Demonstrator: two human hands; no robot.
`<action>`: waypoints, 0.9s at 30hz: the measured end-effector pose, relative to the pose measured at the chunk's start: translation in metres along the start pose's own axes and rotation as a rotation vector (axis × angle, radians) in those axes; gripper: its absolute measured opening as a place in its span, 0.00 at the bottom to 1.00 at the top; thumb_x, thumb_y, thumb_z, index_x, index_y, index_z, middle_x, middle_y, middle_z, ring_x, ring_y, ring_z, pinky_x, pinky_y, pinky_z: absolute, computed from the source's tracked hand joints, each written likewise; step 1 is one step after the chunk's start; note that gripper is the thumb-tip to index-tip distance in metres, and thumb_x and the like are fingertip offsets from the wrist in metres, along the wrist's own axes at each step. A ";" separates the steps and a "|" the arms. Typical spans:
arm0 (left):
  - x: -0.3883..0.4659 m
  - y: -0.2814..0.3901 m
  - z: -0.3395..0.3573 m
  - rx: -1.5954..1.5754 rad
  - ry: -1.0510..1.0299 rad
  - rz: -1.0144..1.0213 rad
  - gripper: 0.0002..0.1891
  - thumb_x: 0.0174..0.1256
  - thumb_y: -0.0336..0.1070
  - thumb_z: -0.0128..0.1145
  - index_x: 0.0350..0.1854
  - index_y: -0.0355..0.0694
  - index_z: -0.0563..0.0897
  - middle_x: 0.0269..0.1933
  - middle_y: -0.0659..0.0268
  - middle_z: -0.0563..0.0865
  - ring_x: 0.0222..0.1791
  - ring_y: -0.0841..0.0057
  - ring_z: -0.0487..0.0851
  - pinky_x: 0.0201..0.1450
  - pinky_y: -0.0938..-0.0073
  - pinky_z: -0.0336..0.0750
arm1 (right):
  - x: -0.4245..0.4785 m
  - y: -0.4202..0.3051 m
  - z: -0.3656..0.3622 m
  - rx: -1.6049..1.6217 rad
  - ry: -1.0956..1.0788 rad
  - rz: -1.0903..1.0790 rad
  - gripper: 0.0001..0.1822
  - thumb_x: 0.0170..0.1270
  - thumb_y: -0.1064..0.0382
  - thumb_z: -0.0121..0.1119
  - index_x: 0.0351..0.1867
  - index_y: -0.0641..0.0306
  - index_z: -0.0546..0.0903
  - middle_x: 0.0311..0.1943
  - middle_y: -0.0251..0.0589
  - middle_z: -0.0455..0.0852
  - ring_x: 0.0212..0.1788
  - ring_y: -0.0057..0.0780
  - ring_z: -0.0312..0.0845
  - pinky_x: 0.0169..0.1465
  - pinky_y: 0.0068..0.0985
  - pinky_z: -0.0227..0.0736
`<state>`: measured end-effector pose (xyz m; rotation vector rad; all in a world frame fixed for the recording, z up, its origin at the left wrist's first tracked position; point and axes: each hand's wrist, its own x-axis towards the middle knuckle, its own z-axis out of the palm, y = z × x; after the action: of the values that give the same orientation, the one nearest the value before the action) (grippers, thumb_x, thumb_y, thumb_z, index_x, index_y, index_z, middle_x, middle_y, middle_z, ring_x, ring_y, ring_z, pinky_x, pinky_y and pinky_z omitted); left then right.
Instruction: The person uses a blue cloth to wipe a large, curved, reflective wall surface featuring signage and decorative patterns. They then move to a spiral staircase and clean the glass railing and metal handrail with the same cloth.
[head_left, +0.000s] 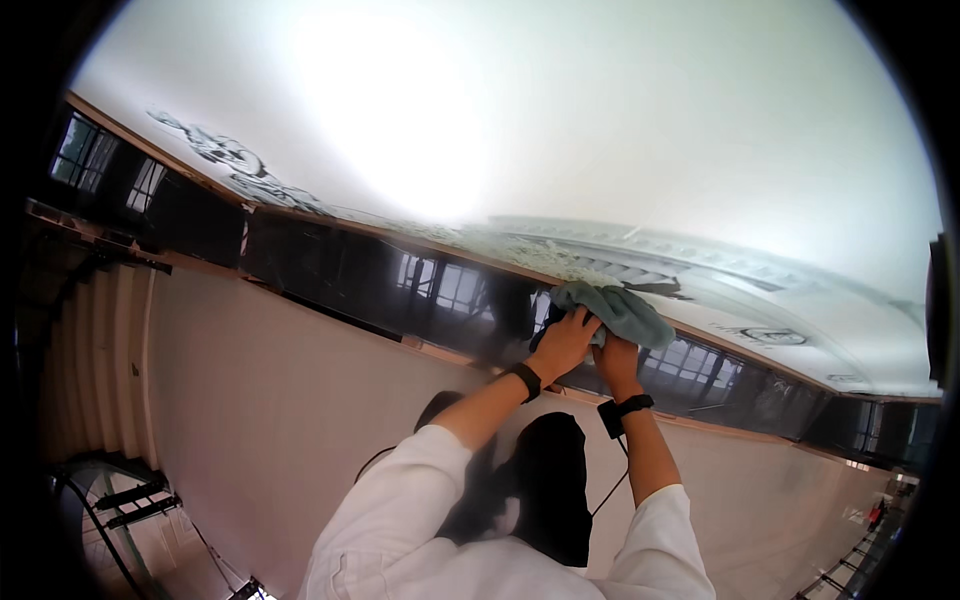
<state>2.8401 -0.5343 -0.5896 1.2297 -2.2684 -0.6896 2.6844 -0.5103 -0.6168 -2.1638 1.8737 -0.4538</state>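
A grey-green cloth (630, 315) is bunched at the lower edge of a bright, lit panel (600, 135) printed with grey artwork. My left hand (566, 345) grips the cloth's left part, with some dark material showing beside the fingers. Close by on the right, my right hand (617, 361) holds the cloth from below, its fingertips hidden in the folds. Under the panel's edge runs a glossy dark skirting strip (330, 262) that reflects windows, and both hands are in front of it.
My knees (551, 480) are bent on the pale floor (262, 390) before the strip. A thin cable (611, 480) hangs from the black device (611, 418) on my right wrist. Stair-like steps (97, 360) rise at the far left, and metal framing (135, 502) stands at the lower left.
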 end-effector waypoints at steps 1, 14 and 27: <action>-0.001 -0.006 0.012 0.008 0.021 0.018 0.35 0.47 0.30 0.65 0.61 0.40 0.66 0.56 0.51 0.70 0.48 0.54 0.78 0.33 0.63 0.83 | -0.004 0.009 0.010 -0.021 -0.006 0.021 0.31 0.46 0.62 0.69 0.55 0.64 0.76 0.48 0.53 0.80 0.51 0.52 0.75 0.54 0.41 0.70; -0.043 -0.070 0.048 0.164 -0.163 0.035 0.27 0.46 0.28 0.63 0.52 0.30 0.71 0.53 0.50 0.71 0.46 0.54 0.79 0.44 0.60 0.80 | -0.033 0.027 0.127 0.219 0.063 -0.124 0.28 0.55 0.59 0.60 0.60 0.58 0.73 0.60 0.49 0.74 0.64 0.49 0.65 0.67 0.40 0.58; -0.027 -0.041 0.040 0.085 -0.214 0.350 0.19 0.58 0.26 0.51 0.54 0.36 0.73 0.54 0.50 0.75 0.46 0.53 0.81 0.45 0.60 0.79 | -0.045 0.052 0.082 -0.025 0.304 -0.124 0.32 0.43 0.63 0.66 0.56 0.56 0.76 0.57 0.47 0.77 0.57 0.48 0.73 0.61 0.38 0.66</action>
<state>2.8542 -0.5218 -0.6503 0.7911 -2.6233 -0.6206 2.6625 -0.4752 -0.7151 -2.3468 1.9044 -0.8303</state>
